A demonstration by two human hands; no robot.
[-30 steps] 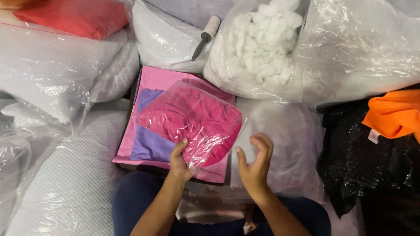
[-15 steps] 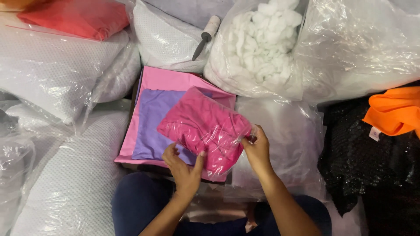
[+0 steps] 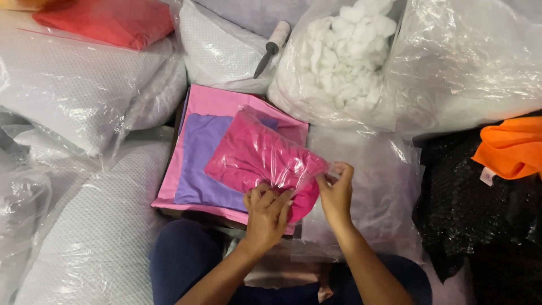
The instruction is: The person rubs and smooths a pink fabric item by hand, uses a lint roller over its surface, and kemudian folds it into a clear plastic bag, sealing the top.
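My left hand (image 3: 266,213) presses the pink folded cloth (image 3: 257,161), mostly inside its clear bag (image 3: 293,169); my right hand (image 3: 335,192) pinches the bag's unsealed edge.

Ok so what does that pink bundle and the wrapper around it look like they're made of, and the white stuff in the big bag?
The pink bundle looks like soft matte folded cloth. Its wrapper looks like thin clear plastic film, glossy and crinkled with glare streaks; the right hand pinches its edge, the left hand presses the bundle. The white stuff looks like fluffy fibre stuffing, perhaps polyester or cotton.
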